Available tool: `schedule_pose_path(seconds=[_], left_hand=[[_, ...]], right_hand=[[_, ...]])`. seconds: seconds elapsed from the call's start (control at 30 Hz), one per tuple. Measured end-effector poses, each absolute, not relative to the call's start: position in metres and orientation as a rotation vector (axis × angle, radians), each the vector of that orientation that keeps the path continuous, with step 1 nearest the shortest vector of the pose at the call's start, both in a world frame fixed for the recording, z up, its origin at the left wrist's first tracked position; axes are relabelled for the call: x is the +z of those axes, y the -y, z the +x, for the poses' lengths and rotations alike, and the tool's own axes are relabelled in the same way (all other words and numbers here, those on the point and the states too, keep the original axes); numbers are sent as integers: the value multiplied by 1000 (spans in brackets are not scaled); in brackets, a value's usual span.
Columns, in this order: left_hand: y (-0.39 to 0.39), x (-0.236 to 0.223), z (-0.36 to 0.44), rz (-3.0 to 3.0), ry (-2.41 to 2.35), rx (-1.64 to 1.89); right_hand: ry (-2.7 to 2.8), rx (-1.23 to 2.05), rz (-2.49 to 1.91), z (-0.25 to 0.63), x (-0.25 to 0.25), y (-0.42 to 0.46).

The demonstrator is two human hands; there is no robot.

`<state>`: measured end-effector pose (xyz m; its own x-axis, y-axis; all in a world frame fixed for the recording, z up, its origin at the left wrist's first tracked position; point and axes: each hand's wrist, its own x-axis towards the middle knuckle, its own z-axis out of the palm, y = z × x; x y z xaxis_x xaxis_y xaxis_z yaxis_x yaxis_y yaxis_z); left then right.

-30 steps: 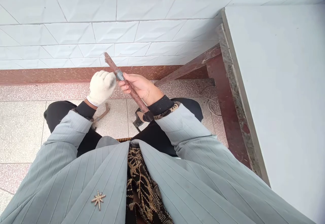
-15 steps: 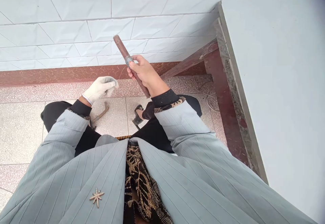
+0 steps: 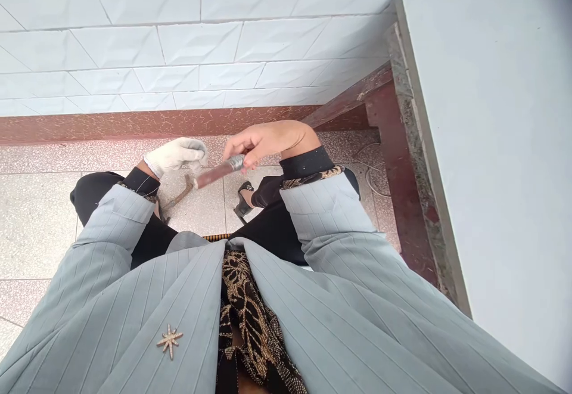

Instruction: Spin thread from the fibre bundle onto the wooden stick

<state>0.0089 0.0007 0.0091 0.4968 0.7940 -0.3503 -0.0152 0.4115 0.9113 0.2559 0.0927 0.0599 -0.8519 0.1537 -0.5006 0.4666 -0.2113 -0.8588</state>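
My right hand (image 3: 272,140) is bare and grips a reddish-brown rod (image 3: 214,176), its fingers bent over it from above. A band of thin grey wire (image 3: 236,161) is wound round the rod beside my fingertips. The rod's free end points left and down, below my left hand (image 3: 176,154). That hand wears a white knitted glove, and its fingers are curled closed on a fine strand of the wire. A loose strand shows faintly across my left cuff. The rod's other end is hidden behind my right hand.
On the floor between my feet lies a curved brown stick-like piece (image 3: 179,198). A white tiled wall (image 3: 201,42) with a red-brown base strip (image 3: 89,126) rises ahead. To the right stands a dark red wooden frame (image 3: 395,161) under a pale board (image 3: 496,114). A thin cable (image 3: 373,182) lies beside it.
My right hand has turned the rod over, so its free end has swung from pointing up and away to pointing left and down. My gloved left hand has hardly moved.
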Motion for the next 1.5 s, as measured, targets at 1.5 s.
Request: schedule_pose_path(seconds=[1.5], left_hand=[[2,12,30,932,-1471,1407]], right_hand=[[-1713,-2952,1432,217,36,-77]])
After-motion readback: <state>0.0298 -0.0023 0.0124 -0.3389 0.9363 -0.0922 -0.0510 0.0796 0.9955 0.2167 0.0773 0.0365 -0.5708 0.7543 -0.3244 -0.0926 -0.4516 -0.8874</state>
